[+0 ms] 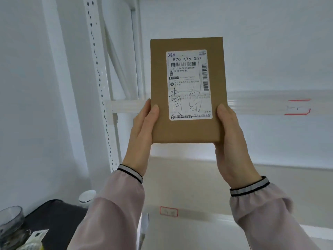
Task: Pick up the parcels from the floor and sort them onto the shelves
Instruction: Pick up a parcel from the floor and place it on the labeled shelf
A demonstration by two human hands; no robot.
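Holding one item, two-handed: the left hand point(142, 130) grips the lower left edge and the right hand point(229, 130) the lower right edge of a flat parcel point(186, 91), each with the thumb laid on the front face and the remaining fingers hidden behind, presumably curled round the back.

Position: parcel raised upright in front of the shelving, label toward the camera, long axis vertical. Most of its body stands above both grips; only the bottom edge sits level with the palms. Neither hand is plainly nearer the shelves; the hold is even, so either could carry it onward.

Surroundings: a white shelf beam point(261, 103) crosses behind the parcel at thumb height, bearing a red-bordered tag point(298, 107) to the right. A lower shelf board point(198, 177) lies beneath the wrists, with a second red-bordered tag point(168, 211) on its front edge. Writing on both tags is too faint to read.

Description: thin brown cardboard, rectangular, corners square, no visible damage. White shipping label point(189, 85) on the front, printed "570 K76 057", barcodes, and large handwritten characters across the lower half.

Judgement: destination likely depends on matching the label to a tag.
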